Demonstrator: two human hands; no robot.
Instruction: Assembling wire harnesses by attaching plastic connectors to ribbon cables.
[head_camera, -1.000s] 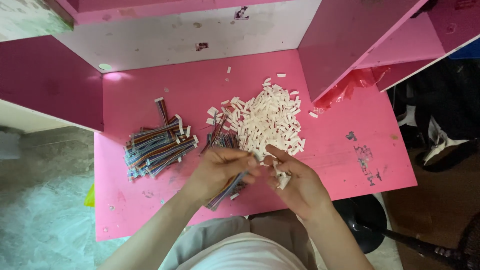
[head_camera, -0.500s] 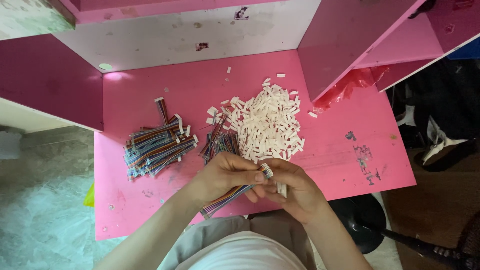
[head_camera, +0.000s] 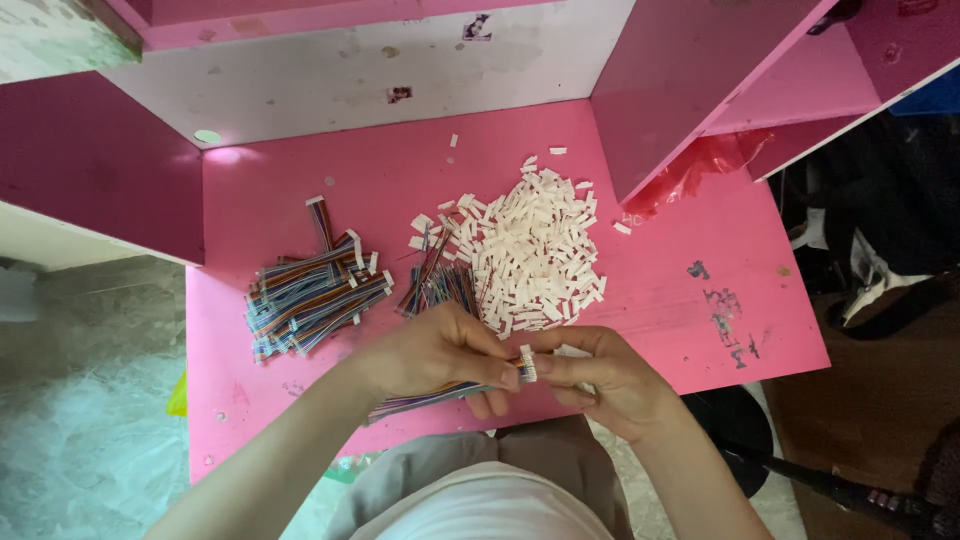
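Here my left hand (head_camera: 435, 352) pinches the wire strip (head_camera: 425, 400), my right hand (head_camera: 600, 375) pinches a white plug (head_camera: 527, 363); I'd align both squarely, pile (head_camera: 530, 255) at twelve o'clock.

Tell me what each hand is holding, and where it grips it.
The left hand pinches a flat multicoloured ribbon cable near its end. The right hand pinches a small white plastic connector at that end, between thumb and fingertips.

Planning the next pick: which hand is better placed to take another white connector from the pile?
Probably the right hand: it sits just below the white connector pile, pinching only one small connector, while the left hand grips the ribbon cables.
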